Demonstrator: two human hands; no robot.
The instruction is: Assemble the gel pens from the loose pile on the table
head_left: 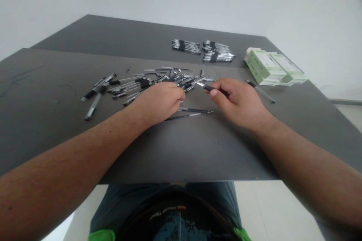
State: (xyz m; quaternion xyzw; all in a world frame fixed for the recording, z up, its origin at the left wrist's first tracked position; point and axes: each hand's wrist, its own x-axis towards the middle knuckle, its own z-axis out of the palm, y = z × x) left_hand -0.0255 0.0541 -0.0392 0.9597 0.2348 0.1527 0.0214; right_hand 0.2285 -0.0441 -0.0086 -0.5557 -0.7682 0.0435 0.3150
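My right hand is closed on a pen with a black grip, its silvery tip pointing left. My left hand reaches over the near side of a heap of pen parts, its fingers curled down; whatever they pinch is hidden behind the hand. Small clear caps lie between the hands, just beyond the pen's tip. Two thin dark ink refills rest on the table close to my left hand. To the right of my right hand lies a single clear pen barrel with a black grip.
Bundles of pens lie in rows toward the back of the dark table. Green and white boxes stand at the right. A few pens are crossed over each other on the left.
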